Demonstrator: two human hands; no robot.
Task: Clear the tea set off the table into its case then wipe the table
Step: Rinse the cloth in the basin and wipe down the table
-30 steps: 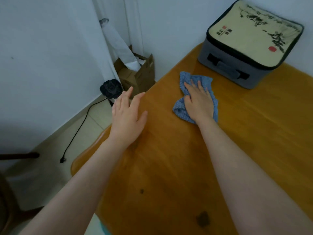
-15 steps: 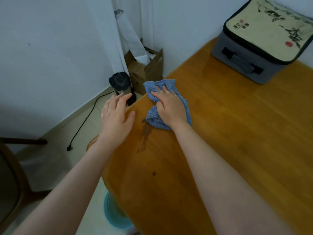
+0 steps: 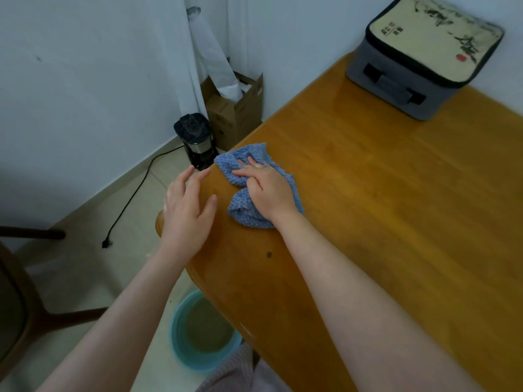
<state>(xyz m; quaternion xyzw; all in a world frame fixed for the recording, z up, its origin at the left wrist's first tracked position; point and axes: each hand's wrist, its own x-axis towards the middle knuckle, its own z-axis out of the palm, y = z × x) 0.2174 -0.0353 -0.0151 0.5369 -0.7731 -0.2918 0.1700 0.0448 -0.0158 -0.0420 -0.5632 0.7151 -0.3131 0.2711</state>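
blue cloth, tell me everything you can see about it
The blue cloth is a small rag of nubbly, looped fabric that looks like terry or microfibre. It is crumpled rather than folded, with a fat lump at the near end and a broader flap at the far end. It lies on the wooden table, close to its left edge. The right hand presses flat on its middle with fingers spread, hiding part of it. The left hand rests beside it without touching.

The cream lid (image 3: 433,21) of the grey case (image 3: 396,89) bears a few black Chinese characters (image 3: 394,30) beside a small red mark, and a round red seal (image 3: 461,58) by the ink painting. All are too blurred to read. Faint print on the cardboard box (image 3: 237,117) is also illegible.
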